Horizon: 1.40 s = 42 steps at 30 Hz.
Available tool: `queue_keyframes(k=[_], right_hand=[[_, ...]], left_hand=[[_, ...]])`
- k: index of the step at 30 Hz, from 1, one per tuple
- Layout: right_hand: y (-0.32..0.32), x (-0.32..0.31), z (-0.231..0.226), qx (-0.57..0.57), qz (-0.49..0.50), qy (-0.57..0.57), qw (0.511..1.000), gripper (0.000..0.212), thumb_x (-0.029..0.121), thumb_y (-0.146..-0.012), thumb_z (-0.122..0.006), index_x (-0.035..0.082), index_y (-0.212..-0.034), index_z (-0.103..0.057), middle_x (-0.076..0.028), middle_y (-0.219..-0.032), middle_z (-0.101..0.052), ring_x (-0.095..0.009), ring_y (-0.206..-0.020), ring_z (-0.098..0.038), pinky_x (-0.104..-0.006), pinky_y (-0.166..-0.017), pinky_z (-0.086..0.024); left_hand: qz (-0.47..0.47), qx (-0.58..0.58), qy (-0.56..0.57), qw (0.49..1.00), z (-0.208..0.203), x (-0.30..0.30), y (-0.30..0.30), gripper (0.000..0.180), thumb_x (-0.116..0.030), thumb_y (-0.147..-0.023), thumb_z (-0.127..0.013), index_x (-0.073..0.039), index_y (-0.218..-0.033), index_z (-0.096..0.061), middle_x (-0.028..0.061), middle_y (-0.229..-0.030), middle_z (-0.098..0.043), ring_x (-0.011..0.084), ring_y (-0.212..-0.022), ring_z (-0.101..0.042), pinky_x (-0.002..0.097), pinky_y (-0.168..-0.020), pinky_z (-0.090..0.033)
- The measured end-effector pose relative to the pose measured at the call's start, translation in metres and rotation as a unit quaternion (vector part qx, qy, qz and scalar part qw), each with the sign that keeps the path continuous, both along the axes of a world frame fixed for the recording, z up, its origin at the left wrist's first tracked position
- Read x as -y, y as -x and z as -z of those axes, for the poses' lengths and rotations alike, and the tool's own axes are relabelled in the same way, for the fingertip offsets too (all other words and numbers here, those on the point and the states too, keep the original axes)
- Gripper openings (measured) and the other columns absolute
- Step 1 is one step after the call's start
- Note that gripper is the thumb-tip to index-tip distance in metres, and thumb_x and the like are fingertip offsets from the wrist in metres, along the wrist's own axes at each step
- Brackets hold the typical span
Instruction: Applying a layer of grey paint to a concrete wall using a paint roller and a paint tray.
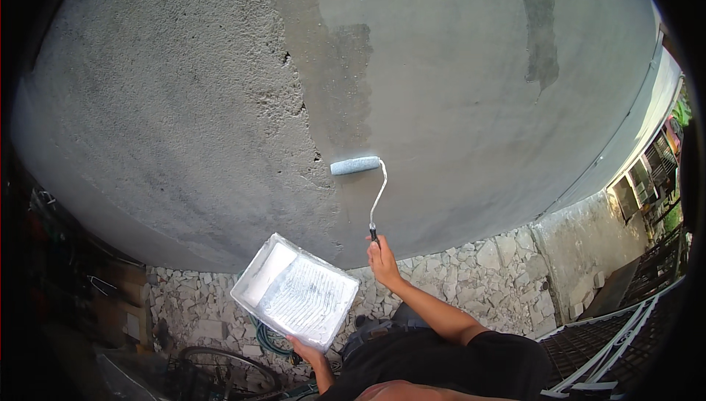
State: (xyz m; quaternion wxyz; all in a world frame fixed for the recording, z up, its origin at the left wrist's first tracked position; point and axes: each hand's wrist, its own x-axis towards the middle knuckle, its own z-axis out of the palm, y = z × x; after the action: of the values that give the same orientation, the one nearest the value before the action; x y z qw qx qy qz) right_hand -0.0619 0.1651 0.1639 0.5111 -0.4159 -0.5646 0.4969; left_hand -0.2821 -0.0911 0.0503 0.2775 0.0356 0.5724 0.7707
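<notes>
My right hand (382, 263) is closed around the black handle of a paint roller (355, 166). Its pale blue sleeve lies against, or very close to, the grey wall (456, 107), just right of a rough, pitted seam. A damp, darker band (342, 81) runs up the wall above the roller. Down at the left, my left hand (307, 352) grips the near edge of a white paint tray (309, 298). White liquid pools in the tray's far-left end, and its ribbed slope is coated white. The left fingers are partly hidden beneath the tray.
Broken stone paving (471, 276) runs along the wall's foot. A green hose (268, 338) and a bicycle wheel (232, 364) lie below the tray. Metal railings (618, 346) stand at the lower right, beside a concrete slab (588, 246). Another dark streak (540, 26) marks the wall's upper right.
</notes>
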Motion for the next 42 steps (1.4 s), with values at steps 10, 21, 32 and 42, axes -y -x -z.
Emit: queue_keyframes(k=[10,21,32,42], right_hand=[[0.020,-0.039,-0.244,-0.129,-0.057,-0.079,0.987,0.038,0.036,-0.118,-0.045,0.004,-0.138,-0.051,0.000,-0.081,-0.051,-0.009,-0.056,-0.057,-0.0254,-0.049,-0.045],[0.001,-0.093,-0.468,-0.124,-0.116,-0.212,0.963,0.051,0.047,-0.115,-0.045,0.000,-0.135,-0.053,-0.003,-0.079,-0.059,-0.025,-0.064,-0.076,-0.0270,-0.046,-0.052],[-0.017,-0.112,-0.598,-0.051,-0.053,-0.291,0.954,0.050,0.044,-0.115,-0.044,0.000,-0.134,-0.057,-0.001,-0.076,-0.059,-0.021,-0.071,-0.076,-0.0280,-0.053,-0.050],[-0.033,-0.076,-0.399,-0.063,-0.090,-0.158,0.981,0.045,0.045,-0.117,-0.044,0.003,-0.127,-0.056,-0.001,-0.075,-0.053,-0.015,-0.056,-0.067,-0.0260,-0.045,-0.045]], left_hand=[[-0.014,0.023,0.010,1.000,0.008,0.001,0.006,0.087,-0.060,-0.115,-0.036,0.019,-0.151,-0.044,0.0324,-0.150,-0.055,0.0396,-0.131,-0.061,0.0445,-0.110,-0.050],[-0.009,0.024,-0.024,0.999,0.011,-0.001,0.002,0.089,-0.063,-0.114,-0.038,0.019,-0.149,-0.045,0.0327,-0.150,-0.055,0.0398,-0.128,-0.063,0.0457,-0.107,-0.053],[-0.040,-0.007,0.021,0.999,0.008,-0.005,0.006,0.091,-0.062,-0.114,-0.038,0.022,-0.146,-0.047,0.0346,-0.144,-0.059,0.0423,-0.123,-0.066,0.0475,-0.104,-0.055],[-0.022,0.003,0.032,0.999,0.004,-0.016,0.006,0.088,-0.060,-0.114,-0.039,0.023,-0.143,-0.050,0.0343,-0.142,-0.061,0.0407,-0.121,-0.068,0.0461,-0.101,-0.056]])
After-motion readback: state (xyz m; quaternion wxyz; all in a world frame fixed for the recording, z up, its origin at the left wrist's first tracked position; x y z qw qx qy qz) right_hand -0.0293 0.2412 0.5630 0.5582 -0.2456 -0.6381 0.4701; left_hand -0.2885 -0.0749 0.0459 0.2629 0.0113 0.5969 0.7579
